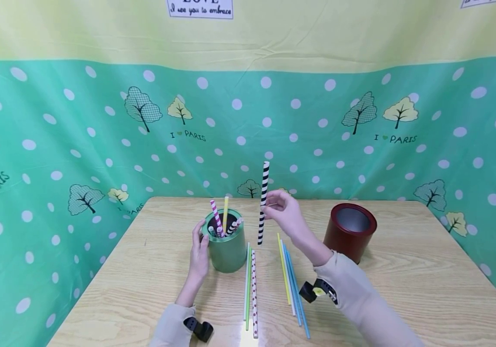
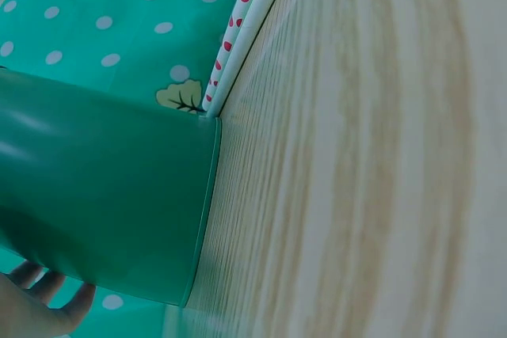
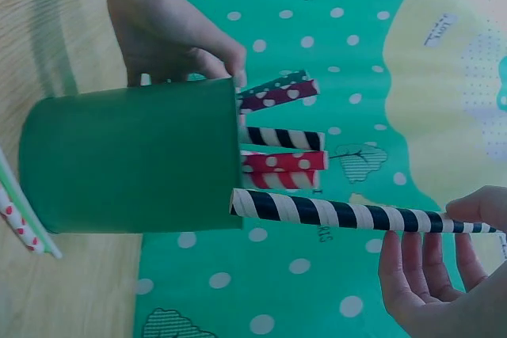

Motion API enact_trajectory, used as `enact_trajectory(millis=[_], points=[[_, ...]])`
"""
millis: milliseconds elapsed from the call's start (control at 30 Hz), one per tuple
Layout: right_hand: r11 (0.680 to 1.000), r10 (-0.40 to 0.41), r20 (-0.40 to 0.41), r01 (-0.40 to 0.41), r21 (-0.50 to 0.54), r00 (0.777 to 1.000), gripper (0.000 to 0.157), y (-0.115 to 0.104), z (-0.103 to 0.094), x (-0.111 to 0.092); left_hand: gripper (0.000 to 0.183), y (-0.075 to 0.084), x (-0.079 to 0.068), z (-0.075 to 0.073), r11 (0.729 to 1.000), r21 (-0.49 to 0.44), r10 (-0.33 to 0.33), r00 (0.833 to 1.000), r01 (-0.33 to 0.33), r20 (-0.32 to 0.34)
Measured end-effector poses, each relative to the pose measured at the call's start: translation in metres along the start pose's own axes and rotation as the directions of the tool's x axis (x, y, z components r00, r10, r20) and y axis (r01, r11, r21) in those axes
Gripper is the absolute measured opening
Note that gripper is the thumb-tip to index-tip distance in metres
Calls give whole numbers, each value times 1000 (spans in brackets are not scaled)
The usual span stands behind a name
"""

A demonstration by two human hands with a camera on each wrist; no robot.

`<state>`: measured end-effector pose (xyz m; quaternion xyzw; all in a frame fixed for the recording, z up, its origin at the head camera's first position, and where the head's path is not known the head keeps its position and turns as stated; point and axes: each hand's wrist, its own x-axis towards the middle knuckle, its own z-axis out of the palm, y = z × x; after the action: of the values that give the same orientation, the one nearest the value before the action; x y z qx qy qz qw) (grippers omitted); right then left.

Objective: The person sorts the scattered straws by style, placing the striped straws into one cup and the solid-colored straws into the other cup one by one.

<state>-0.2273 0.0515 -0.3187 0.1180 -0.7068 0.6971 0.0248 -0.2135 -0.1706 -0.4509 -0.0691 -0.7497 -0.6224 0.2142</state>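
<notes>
My right hand (image 1: pixel 285 212) pinches a black-and-white striped paper straw (image 1: pixel 263 202), held upright above the table just right of the green can (image 1: pixel 227 253). In the right wrist view the lower end of this striped straw (image 3: pixel 333 213) appears beside the can's rim. Several patterned straws and a yellow straw (image 1: pixel 225 209) stand in the green can. My left hand (image 1: pixel 199 250) rests against the can's left side, thumb and fingers spread round it near the rim. The left wrist view shows only some of its fingers (image 2: pixel 75 306) at the can wall.
A dark red can (image 1: pixel 347 236) stands on the right of the wooden table (image 1: pixel 144 270). Between the cans lie green and red-dotted straws (image 1: pixel 254 294), and farther right yellow, white and blue straws (image 1: pixel 295 289). A printed curtain (image 1: pixel 300 130) hangs behind.
</notes>
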Motion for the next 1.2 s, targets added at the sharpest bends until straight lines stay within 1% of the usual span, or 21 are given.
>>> enact_trajectory(millis=[233,333,633,733,967,1200], points=[[999,-50,-20,50,19,999,26,-17,1,5,42,26,-4,1,1000,10,1,1000,-1,-1],[997,-67,-24,68,30,997,26,-22,1,7,42,31,-5,2,1000,17,-2,1000,2,-7],[992,-110,-57,113,55,992,23,-34,10,9,42,30,-4,2,1000,19,-6,1000,6,-8],[989,-133,-41,136,62,990,23,-34,16,10,42,31,-5,2,1000,19,-9,1000,9,-8],[983,-176,-5,176,53,984,24,-26,29,12,42,31,-5,2,1000,30,-7,1000,7,-7],[982,-186,20,185,23,982,24,-14,38,13,42,32,-5,3,1000,25,-12,1000,12,-10]])
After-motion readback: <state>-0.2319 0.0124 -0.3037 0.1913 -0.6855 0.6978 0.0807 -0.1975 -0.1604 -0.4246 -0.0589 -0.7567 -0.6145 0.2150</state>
